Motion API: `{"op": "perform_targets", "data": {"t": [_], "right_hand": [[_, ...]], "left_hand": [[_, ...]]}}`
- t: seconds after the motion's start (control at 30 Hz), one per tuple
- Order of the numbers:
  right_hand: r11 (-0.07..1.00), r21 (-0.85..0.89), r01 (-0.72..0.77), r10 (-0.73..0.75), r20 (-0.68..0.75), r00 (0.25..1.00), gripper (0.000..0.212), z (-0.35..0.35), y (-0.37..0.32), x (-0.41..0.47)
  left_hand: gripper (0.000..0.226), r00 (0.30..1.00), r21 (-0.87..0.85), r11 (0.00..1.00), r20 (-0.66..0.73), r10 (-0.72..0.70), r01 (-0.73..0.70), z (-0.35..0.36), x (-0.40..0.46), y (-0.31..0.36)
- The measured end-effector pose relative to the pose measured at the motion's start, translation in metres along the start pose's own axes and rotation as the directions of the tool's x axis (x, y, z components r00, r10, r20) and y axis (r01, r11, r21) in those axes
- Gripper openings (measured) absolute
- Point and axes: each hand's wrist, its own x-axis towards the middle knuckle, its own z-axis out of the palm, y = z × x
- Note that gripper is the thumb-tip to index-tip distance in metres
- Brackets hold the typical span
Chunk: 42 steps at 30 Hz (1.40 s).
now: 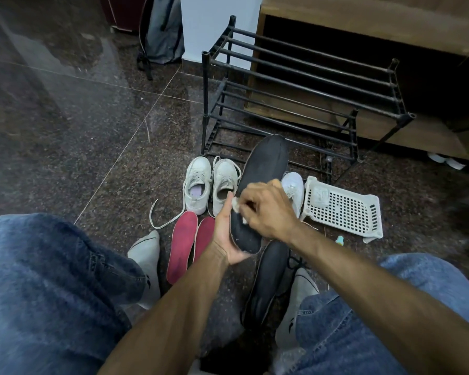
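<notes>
We hold a black insole tilted up in the air just in front of the black shoe rack, its toe end pointing at the rack's lowest bars and its heel end towards us. Our left hand cups the heel end from below, palm up, with the thumb lying along the insole's left edge and the fingers curled round underneath. Our right hand comes over the top with its fingers bunched, pinching a white cloth and pressing it against the insole's upper face. On the floor before the rack's left post stands a pair of white sneakers, and nearer to us than those lie two red insoles side by side. Another white sneaker shows behind our right hand, close to the rack's front, with a white basket lying just beside it. A second black insole lies further from the rack, between our socked feet.
</notes>
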Motion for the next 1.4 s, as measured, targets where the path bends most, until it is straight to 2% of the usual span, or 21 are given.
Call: {"op": "perform_targets", "data": {"t": [0.07, 0.13, 0.23, 0.33, 0.47, 0.57, 0.67, 0.77, 0.9, 0.97, 1.03, 1.13, 1.23, 1.33, 1.4], "right_hand": [[0.998, -0.007, 0.066, -0.066, 0.050, 0.997, 0.011, 0.002, -0.003, -0.013], [0.995, -0.082, 0.064, -0.061, 0.036, 0.997, 0.012, 0.000, 0.002, -0.004], [0.988, -0.138, -0.064, 0.052, -0.086, 0.995, 0.011, -0.008, 0.018, 0.022], [0.988, -0.094, -0.122, 0.112, -0.103, 0.988, 0.010, -0.009, 0.023, 0.026], [0.999, -0.019, 0.042, -0.042, -0.005, 0.999, 0.011, 0.002, 0.002, -0.013], [0.980, -0.145, 0.139, -0.129, 0.074, 0.989, 0.009, 0.000, 0.005, -0.017], [0.958, -0.281, 0.049, -0.052, -0.001, 0.999, 0.013, -0.008, 0.018, 0.007], [0.957, -0.287, -0.043, 0.029, -0.053, 0.998, 0.013, -0.013, 0.020, 0.019], [0.958, -0.256, 0.130, -0.107, 0.104, 0.989, 0.013, -0.001, 0.002, -0.010], [0.943, -0.213, 0.256, -0.227, 0.152, 0.962, 0.018, 0.004, -0.003, -0.029], [0.907, -0.246, 0.342, -0.303, 0.183, 0.935, 0.024, 0.007, -0.002, -0.036], [0.885, -0.358, 0.299, -0.262, 0.150, 0.953, 0.020, 0.000, 0.004, -0.023], [0.914, -0.360, 0.189, -0.164, 0.098, 0.982, 0.017, -0.008, 0.012, -0.010], [0.910, -0.253, 0.330, -0.297, 0.160, 0.941, 0.021, -0.006, -0.002, -0.023], [0.884, -0.215, 0.416, -0.367, 0.234, 0.900, 0.014, -0.002, -0.011, -0.036]], "left_hand": [[0.073, 1.000, -0.005, 1.000, 0.010, -0.003, 0.003, -0.001, 0.000, 0.002], [0.067, 1.000, -0.009, 1.000, -0.008, 0.003, -0.003, -0.002, 0.004, 0.000], [0.062, 0.999, 0.022, 0.999, -0.013, 0.042, -0.041, 0.007, 0.005, -0.007], [0.061, 0.999, 0.013, 0.999, 0.016, 0.049, -0.049, 0.007, 0.004, -0.006], [0.070, 0.998, -0.014, 1.000, 0.053, 0.017, -0.016, 0.002, 0.002, 0.003], [0.069, 0.999, -0.001, 1.000, 0.025, 0.031, -0.031, 0.001, 0.005, 0.005], [0.055, 0.997, 0.010, 0.997, 0.000, 0.072, -0.072, 0.002, 0.006, 0.000], [0.052, 0.995, 0.003, 0.996, 0.029, 0.091, -0.091, 0.001, 0.005, 0.001], [0.062, 0.991, 0.020, 0.991, 0.041, 0.131, -0.132, -0.009, 0.003, 0.012], [0.070, 0.992, 0.060, 0.990, 0.027, 0.124, -0.126, -0.014, 0.002, 0.015], [0.074, 0.992, 0.076, 0.989, 0.017, 0.123, -0.123, -0.017, 0.003, 0.015], [0.070, 0.991, 0.077, 0.988, 0.023, 0.131, -0.132, -0.012, 0.005, 0.011], [0.062, 0.990, 0.061, 0.989, 0.042, 0.133, -0.136, -0.009, 0.005, 0.012], [0.075, 0.990, 0.068, 0.988, 0.036, 0.135, -0.137, -0.011, 0.003, 0.015], [0.086, 0.986, 0.091, 0.982, 0.030, 0.165, -0.167, -0.013, 0.005, 0.015]]}}
